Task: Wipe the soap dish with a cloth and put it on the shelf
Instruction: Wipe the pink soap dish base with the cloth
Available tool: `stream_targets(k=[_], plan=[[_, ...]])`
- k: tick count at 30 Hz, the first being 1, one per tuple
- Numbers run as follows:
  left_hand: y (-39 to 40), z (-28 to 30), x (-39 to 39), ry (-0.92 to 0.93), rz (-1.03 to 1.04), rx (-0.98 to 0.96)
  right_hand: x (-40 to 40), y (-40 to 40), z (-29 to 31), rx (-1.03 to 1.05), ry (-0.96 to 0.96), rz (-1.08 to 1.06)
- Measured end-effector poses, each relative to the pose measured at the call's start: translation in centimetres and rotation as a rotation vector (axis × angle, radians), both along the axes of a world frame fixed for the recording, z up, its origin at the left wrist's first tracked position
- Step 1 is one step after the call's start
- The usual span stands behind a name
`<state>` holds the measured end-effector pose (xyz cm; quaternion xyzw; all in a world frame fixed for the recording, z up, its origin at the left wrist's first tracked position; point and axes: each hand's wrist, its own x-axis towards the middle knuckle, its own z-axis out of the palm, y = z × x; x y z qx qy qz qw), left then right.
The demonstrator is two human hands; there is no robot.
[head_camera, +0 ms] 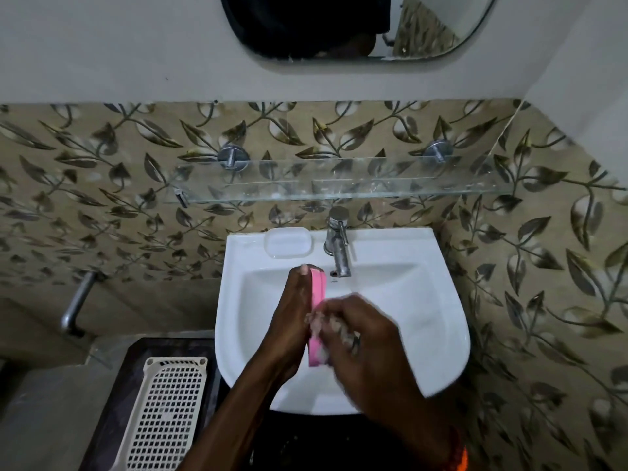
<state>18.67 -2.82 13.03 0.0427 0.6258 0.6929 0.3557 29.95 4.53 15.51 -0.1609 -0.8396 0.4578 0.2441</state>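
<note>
My left hand (pixel 293 314) holds a pink soap dish (pixel 318 294) on edge over the white basin (pixel 435 334), fingers curled around its far end. My right hand (pixel 360 338) is blurred and grips a pale crumpled cloth (pixel 331 326) pressed against the dish's near half. The dish's lower part is partly hidden by the cloth and fingers. The glass shelf (pixel 339 185) hangs on the tiled wall above the basin, on two metal mounts.
A chrome tap (pixel 338 246) stands at the basin's back, with a moulded soap recess (pixel 288 247) to its left. A cream perforated basket (pixel 166 413) lies at lower left beside the basin. A metal pipe (pixel 76 304) juts from the left wall. A mirror (pixel 356 25) hangs above.
</note>
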Motion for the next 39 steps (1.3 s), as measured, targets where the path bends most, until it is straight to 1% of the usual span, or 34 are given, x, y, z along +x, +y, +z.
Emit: stream_targets(k=[3, 5, 8, 10, 12, 15, 18, 20, 23, 25, 27, 28, 29, 31, 32, 33, 35, 37, 39], plan=[[-0.3, 0.2, -0.6, 0.018, -0.043, -0.028, 1.4, -1.7, -0.9, 0.024, -0.015, 0.058], [-0.4, 0.0, -0.4, 0.02, -0.075, -0.03, 0.5, -0.9, -0.5, 0.028, 0.002, 0.033], [0.1, -0.5, 0.5, -0.086, -0.077, 0.037, -2.0, 1.4, 0.7, -0.013, 0.037, -0.053], [0.5, -0.4, 0.4, -0.059, -0.054, -0.01, -2.8, 2.2, 1.2, -0.062, 0.045, -0.073], [0.4, 0.0, -0.3, -0.086, -0.022, -0.024, -2.2, 1.5, 0.8, -0.049, 0.031, -0.037], [0.1, 0.3, -1.8, -0.106, 0.004, -0.045, 0.4, -1.1, -0.6, 0.0, -0.012, 0.077], [-0.1, 0.2, -2.7, -0.238, 0.07, 0.029, 1.5, -1.9, -1.5, 0.086, -0.024, 0.088], [0.2, 0.2, -2.8, -0.296, 0.094, 0.048, 1.0, -1.4, -0.9, 0.105, -0.016, 0.074], [0.4, 0.6, -2.6, -0.427, 0.087, 0.151, -0.5, -1.0, 0.9, 0.117, 0.022, 0.076], [0.5, 1.1, -2.1, -0.453, 0.062, 0.214, -1.6, -0.9, 1.9, 0.107, 0.057, 0.062], [0.6, 1.6, -1.4, -0.471, -0.008, 0.304, -2.8, -0.7, 2.3, 0.096, 0.06, 0.011], [0.7, 1.7, -1.2, -0.502, 0.002, 0.321, -3.1, -0.6, 2.3, 0.102, 0.05, -0.01], [0.7, 1.8, -1.2, -0.529, 0.056, 0.304, -3.2, -0.8, 2.1, 0.114, 0.047, -0.016], [0.8, 2.0, -1.9, -0.56, 0.232, 0.244, -2.7, -1.6, 1.3, 0.129, 0.062, 0.006], [0.9, 2.0, -2.2, -0.595, 0.308, 0.262, -2.2, -2.1, 0.6, 0.115, 0.071, 0.011], [0.9, 1.9, -2.3, -0.638, 0.377, 0.302, -1.6, -2.3, -0.1, 0.094, 0.086, -0.013], [1.0, 1.7, -2.1, -0.673, 0.461, 0.397, -1.1, -2.0, -1.4, 0.046, 0.121, -0.126], [1.2, 1.2, -1.3, -0.69, 0.503, 0.458, -1.3, -1.4, -2.0, -0.04, 0.137, -0.218], [1.4, 1.0, -0.9, -0.711, 0.536, 0.536, -1.7, -1.8, -1.7, -0.05, 0.159, -0.232]])
